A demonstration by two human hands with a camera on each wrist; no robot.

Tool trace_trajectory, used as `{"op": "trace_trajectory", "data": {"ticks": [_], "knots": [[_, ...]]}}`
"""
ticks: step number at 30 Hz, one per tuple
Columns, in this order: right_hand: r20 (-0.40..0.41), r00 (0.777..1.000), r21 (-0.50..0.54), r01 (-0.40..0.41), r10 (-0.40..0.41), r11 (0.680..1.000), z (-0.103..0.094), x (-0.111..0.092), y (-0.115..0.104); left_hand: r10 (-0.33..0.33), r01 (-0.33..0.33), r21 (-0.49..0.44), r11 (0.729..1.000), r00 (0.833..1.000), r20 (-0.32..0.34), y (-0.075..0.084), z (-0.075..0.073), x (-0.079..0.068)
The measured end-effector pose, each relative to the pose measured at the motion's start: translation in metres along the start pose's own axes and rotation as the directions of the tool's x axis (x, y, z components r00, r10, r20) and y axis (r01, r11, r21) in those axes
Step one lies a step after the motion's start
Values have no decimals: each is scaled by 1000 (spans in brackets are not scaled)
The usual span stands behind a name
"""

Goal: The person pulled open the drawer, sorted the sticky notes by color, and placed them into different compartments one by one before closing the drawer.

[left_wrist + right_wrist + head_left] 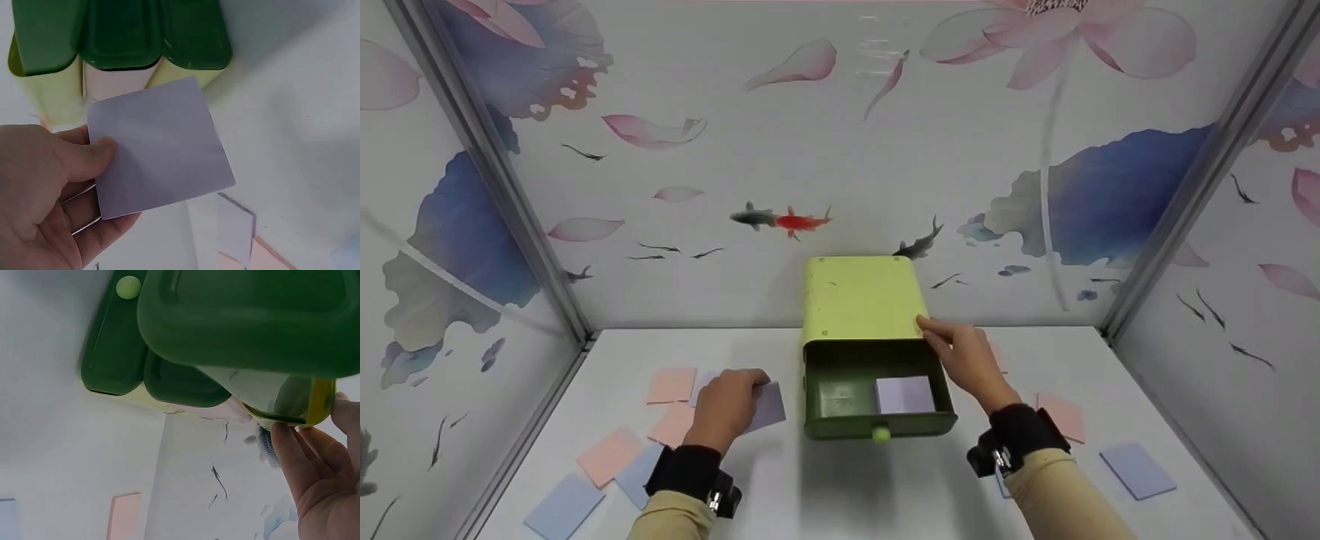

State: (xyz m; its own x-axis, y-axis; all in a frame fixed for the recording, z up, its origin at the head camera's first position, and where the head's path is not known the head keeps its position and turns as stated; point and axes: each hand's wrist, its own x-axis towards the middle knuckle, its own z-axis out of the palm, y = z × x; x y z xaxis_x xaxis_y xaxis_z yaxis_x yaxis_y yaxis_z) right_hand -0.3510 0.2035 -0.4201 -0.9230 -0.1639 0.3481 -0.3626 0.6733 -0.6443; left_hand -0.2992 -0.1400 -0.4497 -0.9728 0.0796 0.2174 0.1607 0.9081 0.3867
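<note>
My left hand [726, 411] pinches a lavender sticky note pad [163, 149], thumb on its face and fingers behind, just left of the drawer cabinet. The cabinet [864, 296] has a light green top and stands against the back wall. Its dark green top drawer [840, 429] is pulled out, with a second lavender pad [905, 395] lying flat in the right part. My right hand [969, 361] touches the cabinet's upper right edge, fingers against the side [318, 402] and holding no pad. In the right wrist view, the drawer hides part of the cabinet.
Pink pads [611, 456] and blue pads [564, 506] lie on the table at the left, some overlapping. At the right lie another pink pad [1062, 417] and a blue pad [1138, 470]. Lower drawers [115, 343] are closed. Printed panels [697, 165] enclose the table.
</note>
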Motion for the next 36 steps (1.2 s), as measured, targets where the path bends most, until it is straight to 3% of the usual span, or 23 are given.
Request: {"op": "trace_trajectory", "data": {"ticks": [9, 22, 32, 36], "knots": [[4, 1000, -6, -2, 2, 1000, 1, -1, 0, 12, -11, 36, 999, 999, -36, 18, -37, 6], [-2, 1000, 6, 9, -9, 1000, 0, 0, 0, 70, -67, 31, 997, 993, -96, 49, -70, 17], [-8, 1000, 16, 20, -20, 1000, 0, 0, 1, 133, -138, -35, 990, 983, -130, 83, -70, 23], [-6, 1000, 8, 3, -3, 1000, 1, 0, 0, 166, -172, -61, 983, 982, -96, 95, -62, 24]]}}
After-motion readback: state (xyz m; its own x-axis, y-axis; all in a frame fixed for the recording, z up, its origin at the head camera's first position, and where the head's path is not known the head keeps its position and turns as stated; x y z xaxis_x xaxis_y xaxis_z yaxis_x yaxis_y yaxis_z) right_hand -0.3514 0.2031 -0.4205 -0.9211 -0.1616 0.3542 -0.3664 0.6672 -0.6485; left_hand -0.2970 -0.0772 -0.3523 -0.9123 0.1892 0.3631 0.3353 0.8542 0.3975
